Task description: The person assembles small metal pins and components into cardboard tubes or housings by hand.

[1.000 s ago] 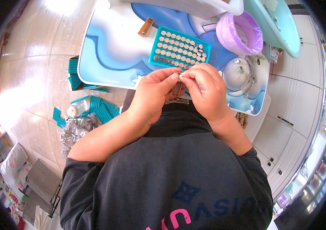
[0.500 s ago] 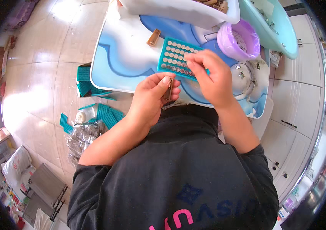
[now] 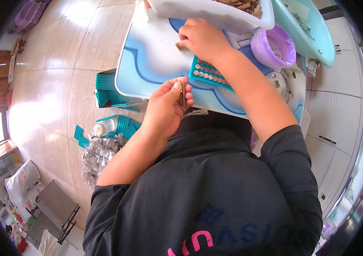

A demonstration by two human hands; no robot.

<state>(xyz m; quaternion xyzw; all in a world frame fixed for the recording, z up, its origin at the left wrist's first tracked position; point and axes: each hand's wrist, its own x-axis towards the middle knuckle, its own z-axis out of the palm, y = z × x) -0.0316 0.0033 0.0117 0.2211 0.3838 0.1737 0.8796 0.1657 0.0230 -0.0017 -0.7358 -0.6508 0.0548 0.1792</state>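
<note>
In my left hand [image 3: 166, 100] a small brown plastic casing [image 3: 183, 94] stands on end, pinched between thumb and fingers near the table's front edge. My right hand [image 3: 202, 39] reaches across to the far side of the table, its fingertips closed on a second brown casing [image 3: 179, 45], mostly hidden by them. Under my right forearm lies a teal tray [image 3: 202, 77] with rows of round silvery discs like coin cells; the forearm covers its right part.
Behind my right hand stands a white bin [image 3: 215, 17] with many brown pieces. To its right are a lined purple bucket [image 3: 271, 49] and a pale green basin [image 3: 311, 36]. On the floor at left lie teal trays [image 3: 106, 83], a clear bottle [image 3: 104, 126] and crumpled plastic bags [image 3: 98, 155].
My right hand has moved from the disc tray up and left to the loose brown casing and closed on it. My left hand keeps its casing. The whole view has shifted slightly.
</note>
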